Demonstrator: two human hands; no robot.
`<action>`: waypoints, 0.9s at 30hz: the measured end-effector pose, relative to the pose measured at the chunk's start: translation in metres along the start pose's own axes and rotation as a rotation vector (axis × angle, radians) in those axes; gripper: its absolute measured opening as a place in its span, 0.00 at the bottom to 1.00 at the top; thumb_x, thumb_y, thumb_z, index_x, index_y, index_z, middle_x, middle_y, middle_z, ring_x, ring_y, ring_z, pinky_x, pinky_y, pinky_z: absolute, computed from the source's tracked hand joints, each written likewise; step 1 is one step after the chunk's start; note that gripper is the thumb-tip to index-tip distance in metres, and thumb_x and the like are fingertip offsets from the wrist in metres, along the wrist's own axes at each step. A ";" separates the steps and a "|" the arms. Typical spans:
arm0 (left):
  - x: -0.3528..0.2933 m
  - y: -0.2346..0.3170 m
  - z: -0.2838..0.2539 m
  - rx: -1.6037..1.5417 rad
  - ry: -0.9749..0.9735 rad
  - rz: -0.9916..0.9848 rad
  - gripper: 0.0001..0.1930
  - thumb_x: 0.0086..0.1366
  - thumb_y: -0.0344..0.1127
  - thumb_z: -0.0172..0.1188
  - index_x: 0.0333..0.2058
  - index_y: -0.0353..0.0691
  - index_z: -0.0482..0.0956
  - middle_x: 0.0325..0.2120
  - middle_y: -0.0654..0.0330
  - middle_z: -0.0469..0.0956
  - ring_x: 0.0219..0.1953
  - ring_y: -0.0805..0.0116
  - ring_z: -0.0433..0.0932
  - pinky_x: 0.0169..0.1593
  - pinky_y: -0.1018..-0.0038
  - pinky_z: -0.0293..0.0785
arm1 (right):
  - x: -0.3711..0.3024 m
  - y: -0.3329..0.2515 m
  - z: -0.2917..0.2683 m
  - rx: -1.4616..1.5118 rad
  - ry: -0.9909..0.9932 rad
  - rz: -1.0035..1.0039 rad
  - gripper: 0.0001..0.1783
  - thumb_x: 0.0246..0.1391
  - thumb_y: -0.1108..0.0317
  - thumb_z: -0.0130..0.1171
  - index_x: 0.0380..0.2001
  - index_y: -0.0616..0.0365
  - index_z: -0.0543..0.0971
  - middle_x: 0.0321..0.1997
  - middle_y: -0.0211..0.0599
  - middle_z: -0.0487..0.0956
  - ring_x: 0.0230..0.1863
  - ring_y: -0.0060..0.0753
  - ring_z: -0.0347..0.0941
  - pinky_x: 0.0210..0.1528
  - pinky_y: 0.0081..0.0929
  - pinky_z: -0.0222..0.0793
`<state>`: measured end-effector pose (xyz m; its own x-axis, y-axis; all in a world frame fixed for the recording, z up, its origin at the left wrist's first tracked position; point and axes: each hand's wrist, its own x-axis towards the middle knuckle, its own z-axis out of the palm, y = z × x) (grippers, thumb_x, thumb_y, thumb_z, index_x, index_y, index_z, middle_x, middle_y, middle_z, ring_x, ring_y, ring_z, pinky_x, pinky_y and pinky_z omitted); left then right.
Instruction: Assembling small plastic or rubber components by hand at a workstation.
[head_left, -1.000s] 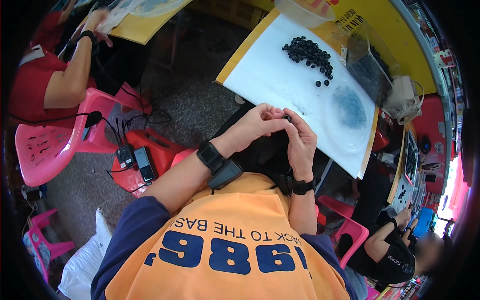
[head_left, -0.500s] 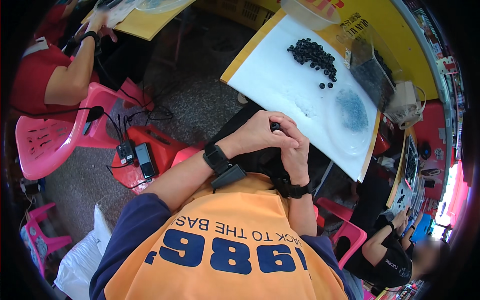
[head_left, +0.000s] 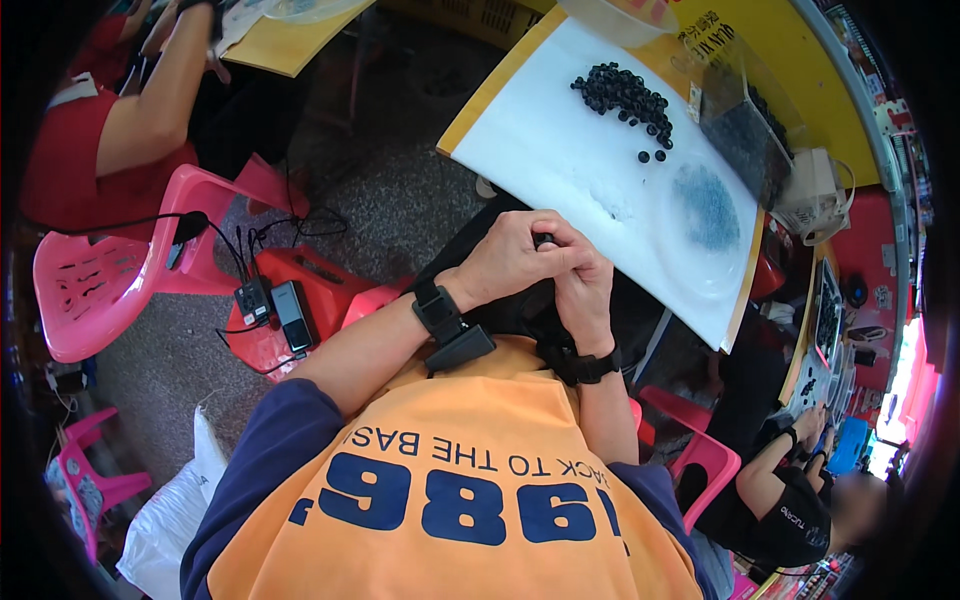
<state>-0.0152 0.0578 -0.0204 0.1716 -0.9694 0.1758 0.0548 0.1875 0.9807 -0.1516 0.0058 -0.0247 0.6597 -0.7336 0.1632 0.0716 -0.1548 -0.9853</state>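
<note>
I see L hand + R hand tog., grip clamped on small black pc, prob. two-handed to steady it; black pile on surface ahead-right of grip, prob. for quick reach

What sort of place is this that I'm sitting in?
Probably a small hand-assembly workshop, though I can't be certain. A pile of small black parts lies on the white-topped table, a person in red sits near another table, and a pink plastic chair stands nearby.
</note>
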 end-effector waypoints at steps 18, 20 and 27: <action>0.013 -0.004 -0.011 -0.563 -0.012 -0.388 0.36 0.75 0.62 0.33 0.56 0.32 0.71 0.50 0.48 0.79 0.53 0.62 0.79 0.59 0.67 0.73 | 0.050 -0.071 -0.092 0.557 0.110 0.356 0.14 0.67 0.63 0.55 0.36 0.64 0.79 0.31 0.31 0.77 0.25 0.17 0.67 0.31 0.17 0.65; 0.013 -0.005 -0.010 -0.511 -0.025 -0.403 0.36 0.75 0.62 0.33 0.55 0.33 0.72 0.49 0.48 0.80 0.53 0.62 0.79 0.58 0.67 0.73 | 0.083 -0.083 -0.139 0.204 0.137 0.284 0.16 0.67 0.57 0.54 0.34 0.60 0.79 0.27 0.27 0.76 0.24 0.17 0.67 0.28 0.15 0.63; 0.015 -0.004 -0.008 -0.490 -0.069 -0.441 0.34 0.76 0.60 0.33 0.53 0.33 0.75 0.47 0.50 0.81 0.50 0.63 0.80 0.56 0.69 0.75 | 0.178 -0.115 -0.256 0.574 0.293 0.255 0.26 0.67 0.58 0.54 0.54 0.72 0.66 0.47 0.55 0.80 0.44 0.40 0.79 0.48 0.31 0.78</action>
<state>-0.0053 0.0437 -0.0228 -0.0315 -0.9766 -0.2127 0.5492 -0.1947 0.8127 -0.2343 -0.2767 0.1303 0.4851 -0.8615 -0.1497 0.3787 0.3613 -0.8521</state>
